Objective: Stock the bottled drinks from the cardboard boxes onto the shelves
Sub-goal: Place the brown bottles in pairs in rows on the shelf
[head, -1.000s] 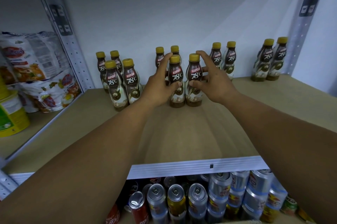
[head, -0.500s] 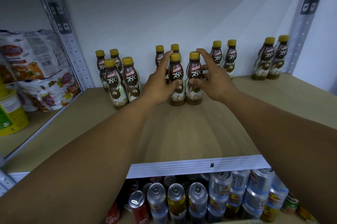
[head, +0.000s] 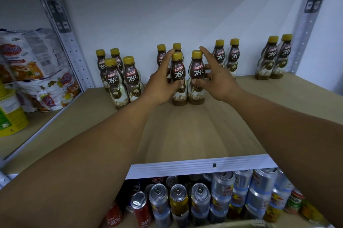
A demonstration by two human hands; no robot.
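Two brown Kopiko 78°C bottles with yellow caps stand side by side on the brown shelf board [head: 185, 131], at its middle. My left hand [head: 159, 86] grips the left bottle [head: 178, 71], thumb on the front and fingers behind. My right hand [head: 217, 81] holds the right bottle [head: 197, 71], thumb on the label, index finger reaching up past the cap. Both bottles are upright, their bases on the board.
More of the same bottles stand along the back wall: a group at the left [head: 115, 81], a pair behind my hands [head: 161, 55], a pair [head: 232, 56] to the right, another pair [head: 274, 60] by the right post. Snack bags [head: 27, 56] lie on the neighbouring shelf; cans [head: 200, 200] fill the shelf below.
Hardly anything differs: both hands stay on the two front bottles, which remain standing at the same spot on the shelf.
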